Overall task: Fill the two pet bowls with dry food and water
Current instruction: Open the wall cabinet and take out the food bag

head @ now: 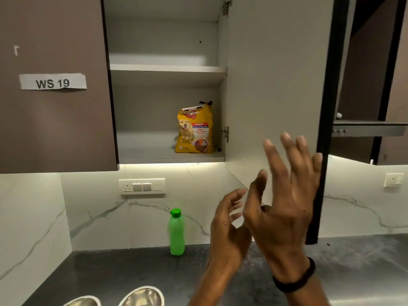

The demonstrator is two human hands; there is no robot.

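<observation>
Step, judged: fetching dry food; left hand point(229, 224) and right hand point(284, 202) both empty, fingers spread; food bag point(195, 129) up-left on cupboard shelf, bottle point(176, 233) just left, bowls point(141, 297) down-left; next needs upward reach, firm grip.
</observation>
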